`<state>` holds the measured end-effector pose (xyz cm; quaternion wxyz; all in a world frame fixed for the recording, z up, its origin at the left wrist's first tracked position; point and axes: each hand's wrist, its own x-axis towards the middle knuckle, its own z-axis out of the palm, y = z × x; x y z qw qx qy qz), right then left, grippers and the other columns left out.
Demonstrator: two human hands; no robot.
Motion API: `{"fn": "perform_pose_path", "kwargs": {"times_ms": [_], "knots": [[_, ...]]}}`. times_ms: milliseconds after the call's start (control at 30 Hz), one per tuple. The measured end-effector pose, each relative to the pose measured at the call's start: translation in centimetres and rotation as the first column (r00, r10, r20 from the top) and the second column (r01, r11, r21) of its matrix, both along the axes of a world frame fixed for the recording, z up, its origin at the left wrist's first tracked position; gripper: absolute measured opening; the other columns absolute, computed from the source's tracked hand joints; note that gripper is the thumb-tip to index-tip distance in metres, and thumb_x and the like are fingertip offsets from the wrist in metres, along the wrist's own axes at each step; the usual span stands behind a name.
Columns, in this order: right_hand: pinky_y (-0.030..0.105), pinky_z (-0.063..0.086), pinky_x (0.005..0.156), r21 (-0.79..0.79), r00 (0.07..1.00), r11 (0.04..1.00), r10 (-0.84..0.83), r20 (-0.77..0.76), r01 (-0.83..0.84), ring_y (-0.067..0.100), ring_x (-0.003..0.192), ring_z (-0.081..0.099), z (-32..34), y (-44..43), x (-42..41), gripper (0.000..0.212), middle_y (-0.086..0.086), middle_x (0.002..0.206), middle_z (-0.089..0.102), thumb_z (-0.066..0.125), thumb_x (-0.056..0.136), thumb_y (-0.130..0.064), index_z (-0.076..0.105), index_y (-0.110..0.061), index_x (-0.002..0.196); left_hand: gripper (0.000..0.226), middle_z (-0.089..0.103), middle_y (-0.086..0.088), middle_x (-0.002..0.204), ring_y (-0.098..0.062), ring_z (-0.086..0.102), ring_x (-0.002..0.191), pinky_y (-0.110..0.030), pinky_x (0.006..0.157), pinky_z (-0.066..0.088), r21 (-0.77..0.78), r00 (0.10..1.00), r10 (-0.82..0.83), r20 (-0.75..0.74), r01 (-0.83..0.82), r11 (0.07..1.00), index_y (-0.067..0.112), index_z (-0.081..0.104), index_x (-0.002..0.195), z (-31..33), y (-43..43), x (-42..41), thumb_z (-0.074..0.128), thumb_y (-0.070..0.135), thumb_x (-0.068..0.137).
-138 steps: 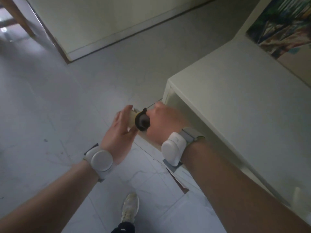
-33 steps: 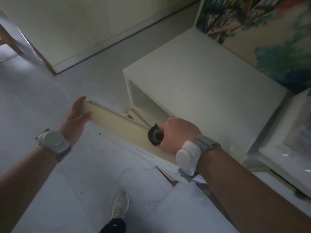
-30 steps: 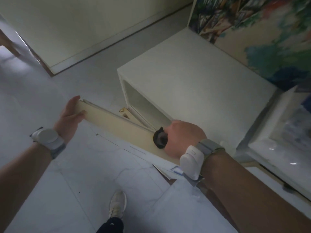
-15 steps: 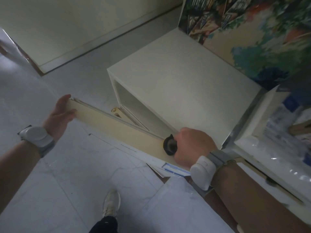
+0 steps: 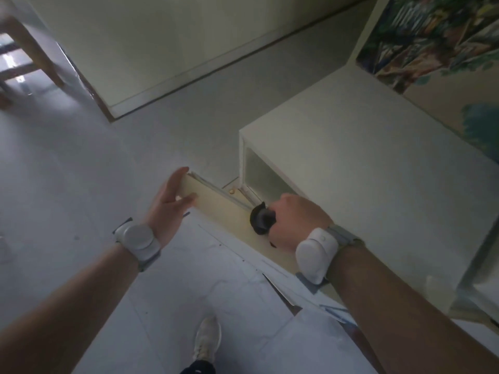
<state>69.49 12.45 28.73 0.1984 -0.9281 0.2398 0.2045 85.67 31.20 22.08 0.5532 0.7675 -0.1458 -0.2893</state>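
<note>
Drawer held at the mouth of the white cabinet (image 5: 364, 163), probably being aligned for insertion. The right hand (image 5: 297, 220) grips the black knob (image 5: 260, 218) on the cream drawer (image 5: 224, 209). The left hand (image 5: 170, 203), fingers straight, steadies the drawer's far end. The next move calls for squaring the drawer with the opening, then a level push.

Off to the sides I see a dim room with a pale grey tiled floor (image 5: 81, 171).
A colourful leafy painting (image 5: 432, 36) fills my top right corner, brown wooden furniture legs (image 5: 29, 47) stand top left, and a plain cream wall (image 5: 162, 31) lies between them.
</note>
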Motion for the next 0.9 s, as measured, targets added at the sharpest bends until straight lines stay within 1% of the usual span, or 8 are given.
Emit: {"fn": "perform_pose_path", "kwargs": {"times_ms": [33, 133, 267, 367, 500, 667, 767, 900], "knots": [[0.031, 0.043, 0.069, 0.004, 1.000, 1.000, 0.012, -0.001, -0.012, 0.024, 0.081, 0.051, 0.0, 0.4, 1.4, 0.027, 0.006, 0.102, 0.051, 0.062, 0.081, -0.023, 0.064, -0.014, 0.107, 0.060, 0.040, -0.016, 0.144, -0.039, 0.038, 0.131, -0.046, 0.104, 0.040, 0.001, 1.000, -0.003, -0.003, 0.003, 1.000, 0.031, 0.046, 0.131, 0.0, 0.1, 0.0, 0.061, 0.024, 0.073], [0.032, 0.047, 0.072, 0.011, 0.999, 0.999, 0.048, 0.006, -0.048, 0.028, 0.087, 0.056, -0.1, 1.5, 5.1, 0.029, 0.008, 0.105, 0.056, 0.062, 0.081, -0.023, 0.064, -0.013, 0.108, 0.064, 0.043, -0.004, 0.137, -0.033, 0.042, 0.127, -0.058, 0.107, 0.037, 0.035, 0.999, -0.023, 0.029, 0.022, 0.999, 0.030, 0.043, 0.137, -0.3, 0.2, 0.1, 0.058, 0.026, 0.075], [0.034, 0.052, 0.073, -0.001, 0.996, 0.998, 0.067, 0.053, -0.068, 0.027, 0.082, 0.059, -0.4, 3.3, 9.5, 0.027, 0.010, 0.100, 0.062, 0.064, 0.081, -0.023, 0.065, -0.012, 0.106, 0.064, 0.043, 0.011, 0.136, -0.012, 0.043, 0.126, -0.049, 0.111, 0.036, 0.067, 0.995, -0.048, 0.089, 0.042, 0.997, 0.036, 0.039, 0.140, -0.5, 0.7, 0.6, 0.052, 0.028, 0.078], [0.038, 0.056, 0.078, -0.003, 0.996, 0.998, 0.058, 0.072, -0.058, 0.026, 0.082, 0.061, -0.9, 4.1, 11.7, 0.025, 0.011, 0.099, 0.064, 0.064, 0.080, -0.023, 0.066, -0.014, 0.104, 0.071, 0.041, 0.010, 0.145, -0.011, 0.036, 0.137, -0.046, 0.116, 0.028, 0.041, 0.996, -0.048, 0.070, 0.045, 0.998, 0.034, 0.037, 0.143, -0.6, 0.7, 0.4, 0.047, 0.020, 0.075], [0.034, 0.051, 0.074, -0.004, 0.991, 0.999, 0.050, 0.126, -0.050, 0.024, 0.079, 0.056, -1.7, 4.9, 13.7, 0.027, 0.007, 0.094, 0.060, 0.064, 0.079, -0.026, 0.066, -0.017, 0.104, 0.071, 0.037, 0.012, 0.150, -0.006, 0.031, 0.140, -0.040, 0.119, 0.024, 0.092, 0.992, -0.069, 0.106, 0.060, 0.994, 0.037, 0.033, 0.145, -0.7, 1.1, 0.5, 0.045, 0.021, 0.077], [0.031, 0.040, 0.063, -0.022, 0.987, 0.999, 0.050, 0.152, -0.048, 0.024, 0.073, 0.053, -1.9, 4.9, 14.4, 0.027, 0.006, 0.086, 0.054, 0.060, 0.079, -0.029, 0.065, -0.017, 0.103, 0.069, 0.044, 0.006, 0.146, -0.011, 0.037, 0.138, -0.043, 0.116, 0.029, 0.065, 0.984, -0.109, 0.139, 0.101, 0.993, 0.031, 0.038, 0.144, -0.5, 0.9, 0.7, 0.046, 0.015, 0.077], [0.031, 0.041, 0.063, 0.012, 0.987, 0.999, 0.038, 0.156, -0.040, 0.024, 0.073, 0.055, -1.8, 4.4, 14.1, 0.026, 0.007, 0.088, 0.059, 0.061, 0.079, -0.030, 0.065, -0.017, 0.101, 0.067, 0.046, 0.000, 0.144, -0.018, 0.039, 0.137, -0.049, 0.115, 0.030, 0.024, 0.985, -0.120, 0.121, 0.118, 0.993, 0.026, 0.042, 0.142, -0.1, 0.4, 0.6, 0.048, 0.007, 0.078], [0.030, 0.042, 0.061, 0.026, 0.990, 0.999, 0.037, 0.136, -0.041, 0.021, 0.067, 0.055, -1.3, 4.1, 12.2, 0.024, 0.007, 0.089, 0.063, 0.063, 0.078, -0.032, 0.063, -0.017, 0.096, 0.064, 0.039, -0.005, 0.148, -0.023, 0.036, 0.137, -0.050, 0.116, 0.027, 0.027, 0.996, -0.079, 0.051, 0.078, 0.997, 0.018, 0.035, 0.146, 0.2, 0.1, 0.3, 0.046, -0.006, 0.088]]}}
